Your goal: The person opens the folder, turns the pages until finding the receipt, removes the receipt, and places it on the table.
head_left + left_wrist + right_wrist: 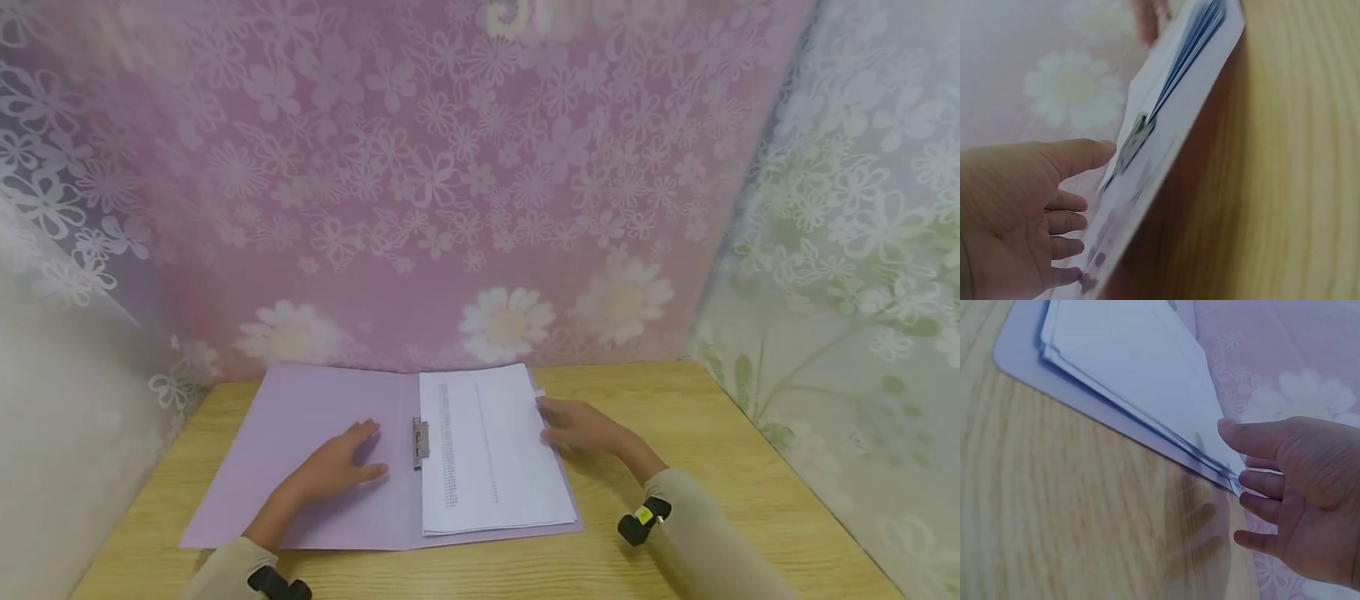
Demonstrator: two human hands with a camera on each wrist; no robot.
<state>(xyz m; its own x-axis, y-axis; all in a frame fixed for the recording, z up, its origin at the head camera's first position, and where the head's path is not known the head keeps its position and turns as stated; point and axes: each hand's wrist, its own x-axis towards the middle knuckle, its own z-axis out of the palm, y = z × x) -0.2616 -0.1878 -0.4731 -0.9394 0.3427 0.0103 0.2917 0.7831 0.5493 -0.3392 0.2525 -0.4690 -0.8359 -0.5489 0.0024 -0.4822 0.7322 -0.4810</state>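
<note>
A lilac folder [335, 450] lies spread on the table. Printed white sheets [491, 450] cover its right side, and a metal clip [419, 443] sits along the spine. My left hand [337, 467] is over the left cover with fingers extended, holding nothing; in the left wrist view, its thumb points toward the clip [1134, 144]. At the right edge of the sheets is my right hand [583, 429]. The right wrist view shows its thumb and fairly straight fingers beside the sheets' edge [1116, 397]; whether they touch the paper is hard to tell.
The wood-grain table [660, 500] extends around the folder. Behind it stands a pink wall covering [420, 208] with white flowers, and a pale floral one [847, 275] borders the right side. A small white tab [540, 393] sticks out by the sheets' upper right edge.
</note>
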